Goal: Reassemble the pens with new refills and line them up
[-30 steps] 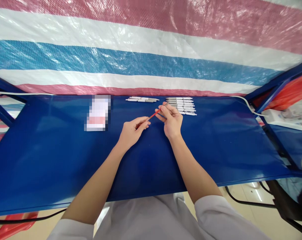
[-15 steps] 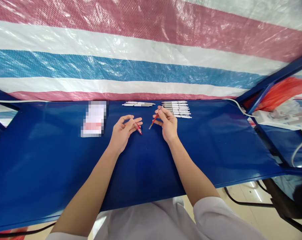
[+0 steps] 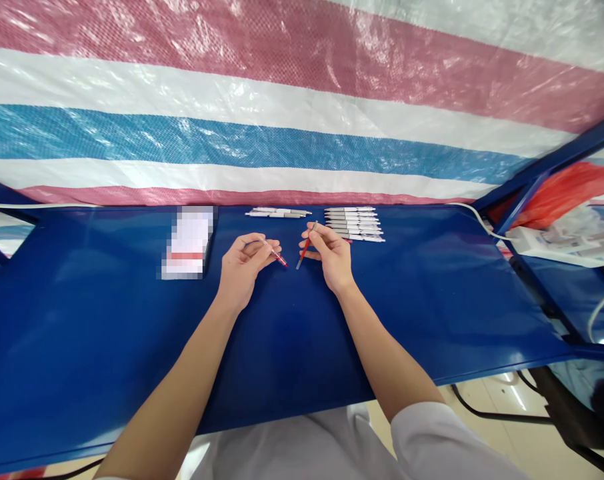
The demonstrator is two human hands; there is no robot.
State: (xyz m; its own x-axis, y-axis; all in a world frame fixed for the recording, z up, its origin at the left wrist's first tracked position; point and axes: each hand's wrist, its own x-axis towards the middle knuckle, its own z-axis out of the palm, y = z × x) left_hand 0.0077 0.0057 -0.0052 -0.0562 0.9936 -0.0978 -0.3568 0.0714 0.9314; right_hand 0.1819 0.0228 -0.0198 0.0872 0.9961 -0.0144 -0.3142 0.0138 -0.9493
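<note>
Over the middle of the blue table (image 3: 292,347), my left hand (image 3: 243,268) pinches a clear pen barrel with a red tip (image 3: 278,257), which slants down to the right. My right hand (image 3: 335,259) is closed on a red pen refill (image 3: 305,251), its grey end pointing down toward the table. The barrel and the refill are apart, with a small gap between them. Behind my right hand lies a row of several white and grey pens (image 3: 353,219). A few more pens (image 3: 277,213) lie behind the gap between my hands.
A blurred white and red box or pad (image 3: 188,243) lies at the left rear. A striped plastic sheet (image 3: 262,140) hangs along the back edge. Blue metal posts frame the table, and a red plastic bag (image 3: 567,193) sits beyond the right one.
The refill in my right hand stands steeper and its lower end has dropped slightly. The pen barrel in my left hand has turned a little flatter. Both are still held.
</note>
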